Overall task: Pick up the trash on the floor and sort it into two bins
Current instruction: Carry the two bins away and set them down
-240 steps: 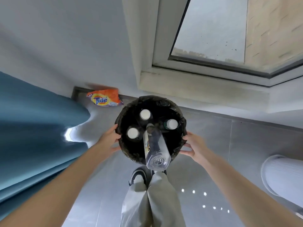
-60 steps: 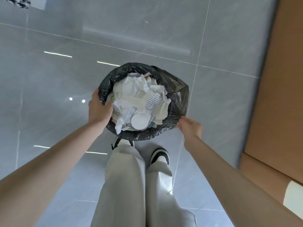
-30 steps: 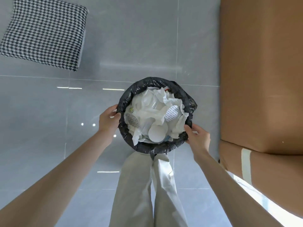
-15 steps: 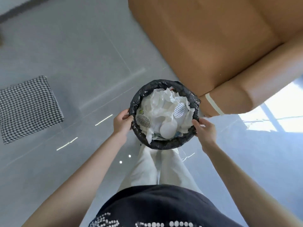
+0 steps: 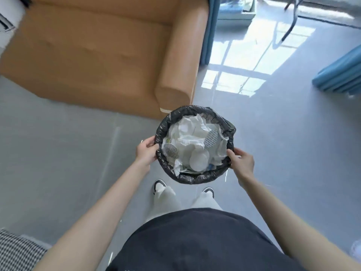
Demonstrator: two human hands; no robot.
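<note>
I hold a round bin (image 5: 195, 178) lined with a black plastic bag in front of me, above the grey floor. It is full of crumpled white paper (image 5: 192, 136), round white lids and patterned foil discs. My left hand (image 5: 146, 152) grips the bin's left rim, fingers curled over the bag edge. My right hand (image 5: 242, 160) grips the right rim the same way. My feet show below the bin.
A tan sofa (image 5: 101, 55) stands just beyond the bin, its armrest (image 5: 175, 92) close to the rim. Blue curtains (image 5: 340, 75) hang at the right. A checked cushion (image 5: 17, 249) lies at the bottom left. Sunlit grey tiles stretch to the right.
Eight seconds ago I held a bin of bottles; I now carry the paper bin. My view has turned, bringing the sofa round ahead of me and the checked cushion to the bottom left.
</note>
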